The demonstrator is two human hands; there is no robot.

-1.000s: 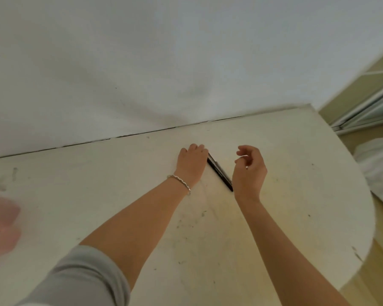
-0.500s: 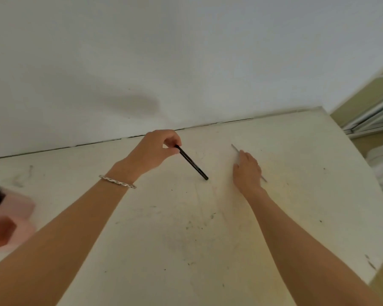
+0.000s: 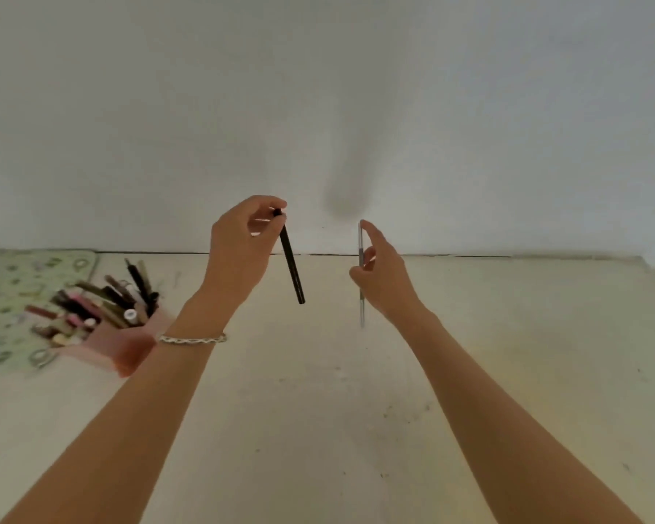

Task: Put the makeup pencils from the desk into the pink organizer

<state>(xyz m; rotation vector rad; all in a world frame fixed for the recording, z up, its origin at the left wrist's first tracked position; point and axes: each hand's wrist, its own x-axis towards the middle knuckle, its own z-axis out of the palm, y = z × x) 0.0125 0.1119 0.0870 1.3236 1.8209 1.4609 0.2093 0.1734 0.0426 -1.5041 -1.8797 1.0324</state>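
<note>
Makeup pencils are both off the counter [image 3: 318, 429] now: your left hand [image 3: 239, 247] fingers pinch the black pencil [image 3: 291, 260], your right hand [image 3: 384, 274] grips the thin grey pencil [image 3: 361, 281]. The pink organizer [image 3: 120, 344] sits left of them, ready for both.

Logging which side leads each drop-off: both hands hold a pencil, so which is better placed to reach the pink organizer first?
Left. The left hand, holding the black pencil, is nearer the pink organizer at left. The right hand with the thin grey pencil would probably have to cross over.
</note>
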